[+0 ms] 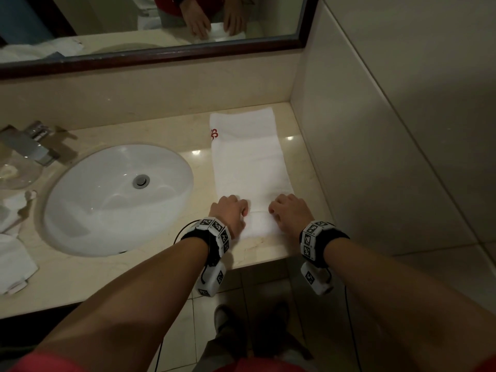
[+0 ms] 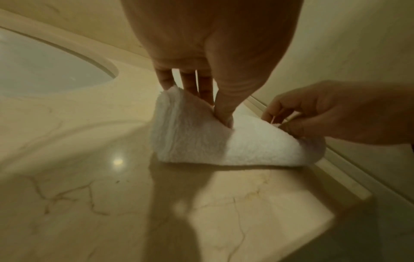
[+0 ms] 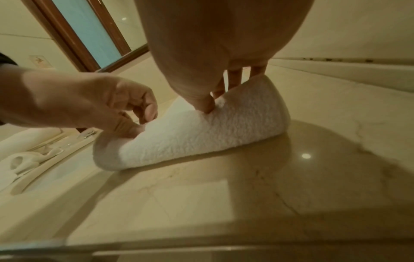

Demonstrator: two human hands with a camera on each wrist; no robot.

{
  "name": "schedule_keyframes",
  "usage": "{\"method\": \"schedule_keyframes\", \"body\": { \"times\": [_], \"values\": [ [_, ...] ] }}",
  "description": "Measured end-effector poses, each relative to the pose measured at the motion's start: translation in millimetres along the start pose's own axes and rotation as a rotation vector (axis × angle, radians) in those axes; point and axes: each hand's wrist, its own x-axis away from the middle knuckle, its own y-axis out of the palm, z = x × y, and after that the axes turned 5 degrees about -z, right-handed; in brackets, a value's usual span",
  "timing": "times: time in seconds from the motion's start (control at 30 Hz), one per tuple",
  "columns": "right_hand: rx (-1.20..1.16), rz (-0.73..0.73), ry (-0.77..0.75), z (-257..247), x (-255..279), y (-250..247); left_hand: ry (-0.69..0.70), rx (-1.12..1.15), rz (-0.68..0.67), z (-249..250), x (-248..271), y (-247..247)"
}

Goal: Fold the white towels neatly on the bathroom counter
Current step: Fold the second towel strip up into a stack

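Note:
A long white towel (image 1: 249, 162) with a red mark near its far left edge lies lengthwise on the beige counter (image 1: 268, 251), right of the sink. Its near end is lifted and curled over into a thick fold (image 2: 201, 141) (image 3: 201, 134). My left hand (image 1: 230, 210) pinches the left corner of that fold, thumb in front and fingers behind. My right hand (image 1: 291, 210) pinches the right corner the same way. Both hands also show in each wrist view, the left hand (image 3: 107, 109) and the right hand (image 2: 313, 117).
A white oval sink (image 1: 118, 200) with a chrome tap (image 1: 32, 143) sits to the left. More white towels (image 1: 13, 253) lie at the counter's far left. A tiled wall (image 1: 375, 157) stands close on the right, a framed mirror (image 1: 161, 49) behind.

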Motion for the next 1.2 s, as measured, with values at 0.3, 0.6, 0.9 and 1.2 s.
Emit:
{"method": "schedule_keyframes", "body": {
  "times": [0.3,0.6,0.9,1.2],
  "values": [
    [0.118,0.128,0.02,-5,37,6,0.18,-0.295,0.065,15,26,9],
    [-0.05,0.072,-0.006,-4,57,12,0.113,-0.455,0.063,27,30,18],
    [0.012,0.137,0.031,-5,70,19,0.098,-0.431,0.027,28,30,14],
    [0.106,0.047,-0.055,-19,56,18,0.117,-0.291,-0.029,17,35,15]
  ]
}}
